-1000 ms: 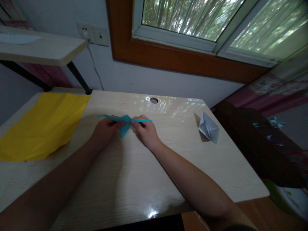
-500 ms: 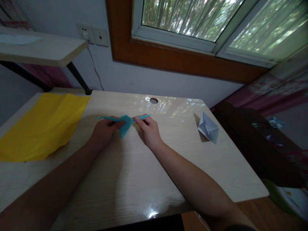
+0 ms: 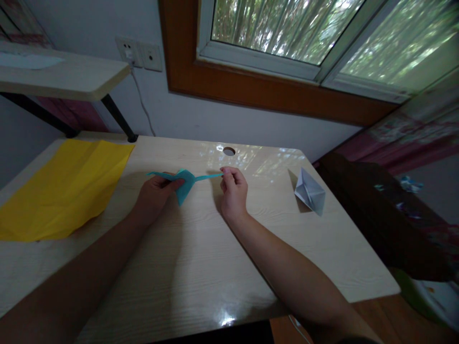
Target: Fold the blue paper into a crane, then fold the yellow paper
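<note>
A folded teal paper figure [image 3: 185, 182] with two thin points is held just above the pale wooden table [image 3: 201, 248]. My left hand [image 3: 155, 193] grips its body and left point. The fingertips of my right hand [image 3: 234, 191] pinch the tip of the right point, which is stretched out thin to the right.
A large creased yellow sheet [image 3: 64, 186] lies at the table's left. A folded white paper boat [image 3: 310, 192] sits at the right. A cable hole [image 3: 229, 151] is near the back edge. A shelf [image 3: 60, 76] overhangs at the back left; dark furniture [image 3: 387, 215] stands to the right.
My right hand slid to the right along the thin right point to its tip, pulling it out straight. My left hand stayed in place on the figure.
</note>
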Motion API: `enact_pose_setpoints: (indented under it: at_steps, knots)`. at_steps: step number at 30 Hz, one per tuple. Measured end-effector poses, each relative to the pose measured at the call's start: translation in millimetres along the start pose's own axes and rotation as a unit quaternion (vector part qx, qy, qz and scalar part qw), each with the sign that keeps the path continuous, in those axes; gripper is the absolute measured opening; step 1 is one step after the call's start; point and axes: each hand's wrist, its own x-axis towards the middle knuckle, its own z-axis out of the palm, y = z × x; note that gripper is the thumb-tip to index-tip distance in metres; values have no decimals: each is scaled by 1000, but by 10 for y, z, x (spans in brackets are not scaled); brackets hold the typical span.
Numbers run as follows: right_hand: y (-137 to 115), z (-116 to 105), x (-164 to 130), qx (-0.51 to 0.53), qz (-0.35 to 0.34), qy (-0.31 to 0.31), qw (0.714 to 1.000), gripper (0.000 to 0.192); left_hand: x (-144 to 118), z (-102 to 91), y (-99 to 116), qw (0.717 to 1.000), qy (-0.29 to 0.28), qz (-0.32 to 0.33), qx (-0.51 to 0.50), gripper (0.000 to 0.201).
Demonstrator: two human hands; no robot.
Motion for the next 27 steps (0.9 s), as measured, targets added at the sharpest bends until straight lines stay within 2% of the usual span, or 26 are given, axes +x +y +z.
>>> enact_pose_setpoints:
  at_steps: [3, 10, 16, 19, 23, 27]
  knots:
    - [2, 40, -1, 52, 5, 17, 999, 28, 0, -2, 21, 1000, 11, -7, -7, 29]
    - [-1, 120, -72, -13, 36, -155, 987, 28, -5, -38, 30, 998, 45, 10, 49, 35]
    - [53, 122, -71, -57, 46, -223, 972, 31, -24, -37, 30, 998, 20, 23, 56, 37]
    - [65, 119, -62, -55, 53, -231, 970, 31, -50, -32, 40, 999, -18, 45, 22, 32]
    - [63, 112, -56, -32, 67, -206, 976, 33, -70, -34, 34, 989, -96, 110, -24, 43]
    - [53, 100, -54, -8, 55, -187, 981, 32, -52, -29, -23, 984, -117, 73, -112, 45]
